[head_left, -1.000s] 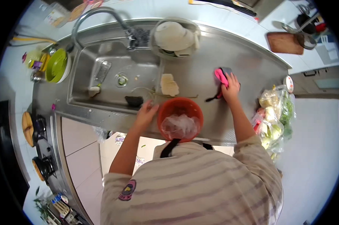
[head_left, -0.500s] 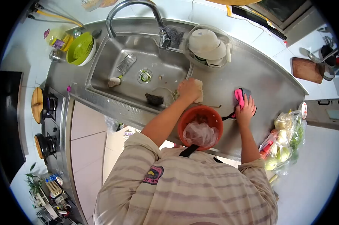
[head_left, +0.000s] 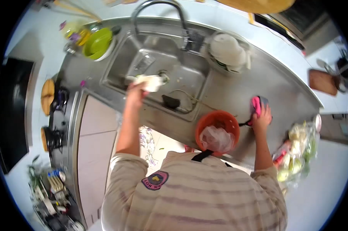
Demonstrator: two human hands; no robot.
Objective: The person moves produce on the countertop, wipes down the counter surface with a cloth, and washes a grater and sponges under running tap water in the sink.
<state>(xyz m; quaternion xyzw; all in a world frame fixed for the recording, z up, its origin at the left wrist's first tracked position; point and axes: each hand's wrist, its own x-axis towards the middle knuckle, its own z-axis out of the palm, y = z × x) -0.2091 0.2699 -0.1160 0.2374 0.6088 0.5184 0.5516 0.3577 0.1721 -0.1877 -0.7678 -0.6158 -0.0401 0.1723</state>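
Note:
A pale cream cloth or sponge (head_left: 150,82) is gripped in my left hand (head_left: 135,94), closed over the left front part of the steel sink (head_left: 197,79). My right hand (head_left: 263,118) rests closed on a pink and grey cloth (head_left: 256,106) on the counter. Between the hands, at the counter's front edge, stands a red-orange bucket (head_left: 201,129) with a clear plastic bag (head_left: 216,139) inside. A dark scrubber or cloth (head_left: 170,101) lies at the sink's front edge.
A bowl of white dishes (head_left: 228,50) stands behind the sink's right side, near the curved faucet (head_left: 183,23). Green and white bowls (head_left: 98,44) stand at the left. Bagged vegetables (head_left: 297,150) lie at the right edge, with a wooden board (head_left: 323,82) beyond.
My left hand has picked up the pale piece from the counter right of the sink and carried it left over the sink. My right hand stays on the pink cloth. The view has shifted.

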